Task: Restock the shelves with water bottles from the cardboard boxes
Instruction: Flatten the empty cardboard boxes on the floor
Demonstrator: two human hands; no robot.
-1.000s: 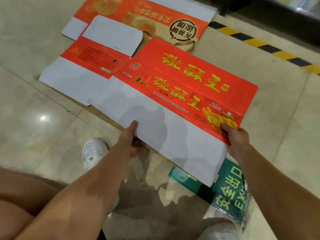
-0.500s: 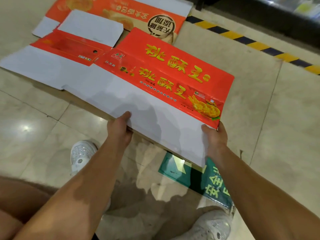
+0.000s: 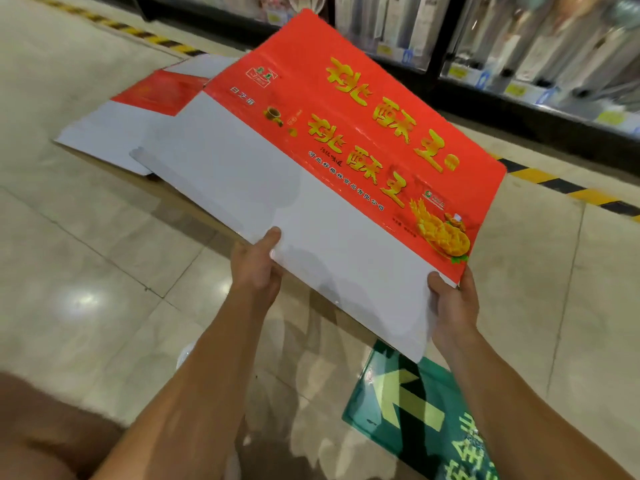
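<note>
My left hand (image 3: 258, 268) and right hand (image 3: 453, 303) each clamp the near edge of the flattened cardboard box (image 3: 311, 174). Beyond my grip it tilts up and could flop or slip.

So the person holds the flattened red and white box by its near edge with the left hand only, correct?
Not quite: the head view shows both hands on the flattened red and white box. The left hand and the right hand each hold its near edge.

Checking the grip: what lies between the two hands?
Head view: the white flap of the flattened red box, gripped by left hand and right hand.
</note>
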